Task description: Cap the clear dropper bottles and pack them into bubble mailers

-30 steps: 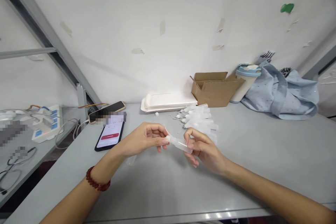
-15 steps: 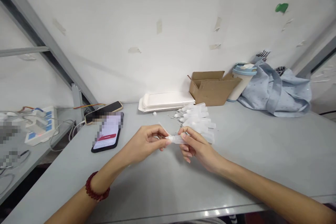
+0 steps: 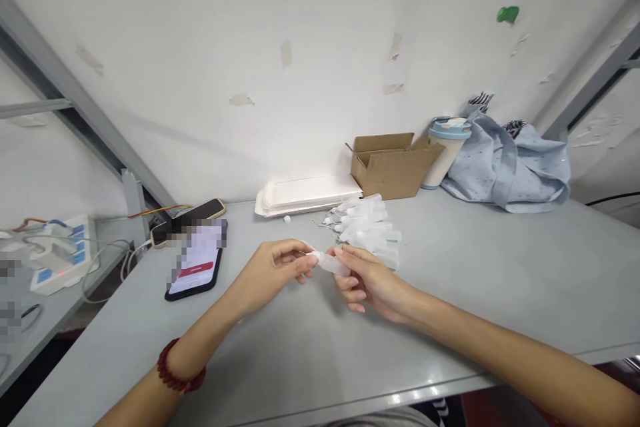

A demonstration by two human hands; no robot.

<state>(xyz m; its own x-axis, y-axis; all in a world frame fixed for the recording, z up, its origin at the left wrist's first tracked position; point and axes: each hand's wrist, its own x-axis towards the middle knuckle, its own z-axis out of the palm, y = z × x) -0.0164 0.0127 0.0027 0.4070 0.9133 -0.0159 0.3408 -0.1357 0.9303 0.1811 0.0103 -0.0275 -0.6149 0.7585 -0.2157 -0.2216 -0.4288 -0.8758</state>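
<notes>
A small translucent white squeeze bottle (image 3: 333,264) is held between both hands above the table, lying nearly sideways with its narrow end to the left. My left hand (image 3: 270,275) pinches that narrow end between thumb and fingertips; a thin needle-like tip shows there, partly hidden. The bottle's body is gripped by the thumb and fingers of my right hand (image 3: 373,280). Just behind my right hand lies a pile of several similar bottles (image 3: 369,223), their thin tips pointing left. A tiny white cap (image 3: 287,219) rests on the table left of the pile.
Flat white boxes (image 3: 310,193) and an open cardboard box (image 3: 395,170) stand along the wall, with a lidded cup (image 3: 446,153) and a light-blue bag (image 3: 510,167) to the right. Two phones, one a lit phone (image 3: 197,267), and a power strip (image 3: 65,257) are at left.
The bottle has tilted, its wide end now lower and more of its body showing. Both hands keep hold of it. The whole view has shifted slightly.
</notes>
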